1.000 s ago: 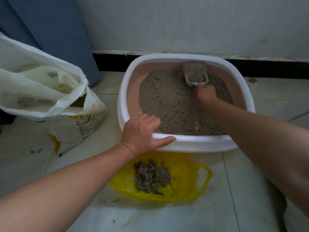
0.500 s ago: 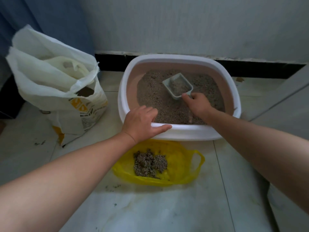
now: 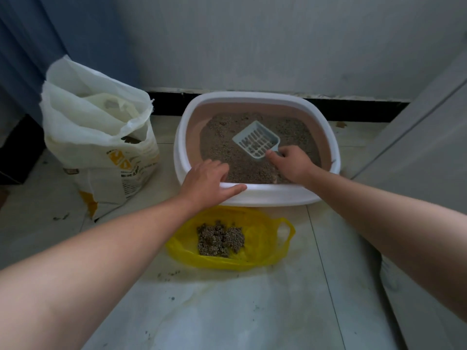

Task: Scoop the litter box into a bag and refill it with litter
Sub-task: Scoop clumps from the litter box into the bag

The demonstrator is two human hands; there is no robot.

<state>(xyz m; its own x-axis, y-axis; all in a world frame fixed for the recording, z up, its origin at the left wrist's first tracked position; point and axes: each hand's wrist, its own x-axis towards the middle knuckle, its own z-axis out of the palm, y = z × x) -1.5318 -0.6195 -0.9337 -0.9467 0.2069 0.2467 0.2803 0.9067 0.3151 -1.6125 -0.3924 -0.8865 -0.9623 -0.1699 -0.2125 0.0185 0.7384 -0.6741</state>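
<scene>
Now your left grip (image 3: 206,183) holds the litter box (image 3: 278,194) rim steady, so your right grip (image 3: 290,164), wrapped round the empty scoop (image 3: 256,142), can dig.

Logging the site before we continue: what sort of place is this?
Likely a corner of a home's tiled floor kept for a cat: a litter box stands by the black baseboard, with an open litter sack beside it.
</scene>
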